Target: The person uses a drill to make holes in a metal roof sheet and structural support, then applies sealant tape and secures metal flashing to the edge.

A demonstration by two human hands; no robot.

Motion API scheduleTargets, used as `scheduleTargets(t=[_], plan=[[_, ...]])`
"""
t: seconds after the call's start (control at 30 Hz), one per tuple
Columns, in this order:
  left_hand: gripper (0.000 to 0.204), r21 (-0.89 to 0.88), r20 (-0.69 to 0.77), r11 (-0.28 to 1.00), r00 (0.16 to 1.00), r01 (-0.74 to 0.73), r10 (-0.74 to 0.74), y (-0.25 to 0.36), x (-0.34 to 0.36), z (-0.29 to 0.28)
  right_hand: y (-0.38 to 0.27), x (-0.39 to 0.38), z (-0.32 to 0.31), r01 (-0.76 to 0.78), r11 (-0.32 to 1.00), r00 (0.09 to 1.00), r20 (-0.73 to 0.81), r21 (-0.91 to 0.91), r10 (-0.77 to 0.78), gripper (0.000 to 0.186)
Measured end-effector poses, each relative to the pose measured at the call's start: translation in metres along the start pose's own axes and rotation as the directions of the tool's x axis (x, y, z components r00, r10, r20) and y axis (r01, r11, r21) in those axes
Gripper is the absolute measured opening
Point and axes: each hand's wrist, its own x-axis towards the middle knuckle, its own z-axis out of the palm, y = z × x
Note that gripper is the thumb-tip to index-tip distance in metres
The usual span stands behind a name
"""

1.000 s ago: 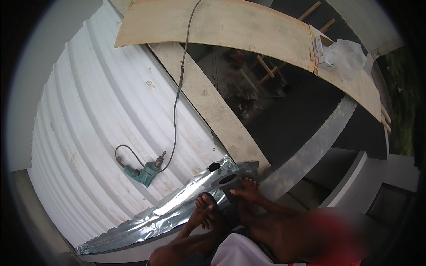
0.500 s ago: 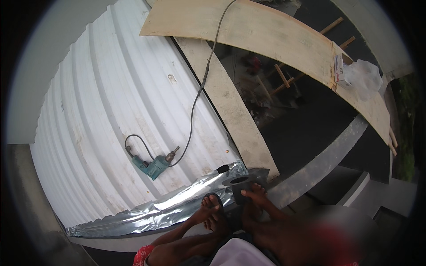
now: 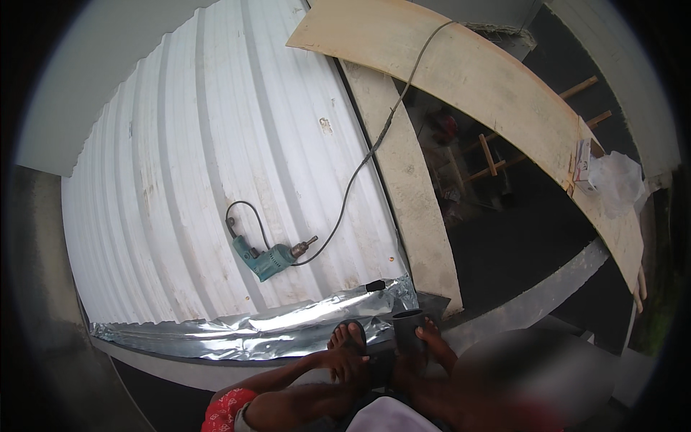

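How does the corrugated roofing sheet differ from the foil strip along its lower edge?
The corrugated roofing sheet is white and matt; the foil strip is silver and shiny. The sheet is broad with straight, regular ribs; the strip is narrow and crumpled. A teal electric drill lies on the sheet, none on the strip. Both lie flat on the roof.

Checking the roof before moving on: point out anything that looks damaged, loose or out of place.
The silver foil strip along the lower edge of the white corrugated roofing sheet is badly crumpled rather than flat. A teal power drill lies unattended on the sloping sheet, its cord trailing across the wooden plank. Nothing else stands out.
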Motion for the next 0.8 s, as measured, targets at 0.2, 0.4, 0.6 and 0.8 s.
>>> scheduleTargets(t=[0.2,0.4,0.6,0.8], plan=[[0.091,0.376,-0.33,0.927,0.934,-0.006,0.14,-0.009,0.011,0.043,0.045,0.012,-0.014,0.107,0.986,0.992,0.05,0.128,-0.114,0.091],[0.122,0.388,-0.249,0.917,0.969,0.09,0.01,0.01,0.005,0.04,0.047,0.021,-0.013,0.302,0.95,0.948,-0.132,0.076,-0.29,0.062],[0.124,0.375,-0.166,0.917,0.983,0.137,-0.079,0.007,0.003,0.022,0.015,0.011,-0.012,0.097,0.912,0.988,0.071,0.398,-0.136,0.058],[0.125,0.31,-0.167,0.938,0.98,0.156,-0.108,0.004,0.006,0.03,0.011,0.002,-0.009,0.032,0.892,0.999,0.015,0.45,-0.044,0.056]])
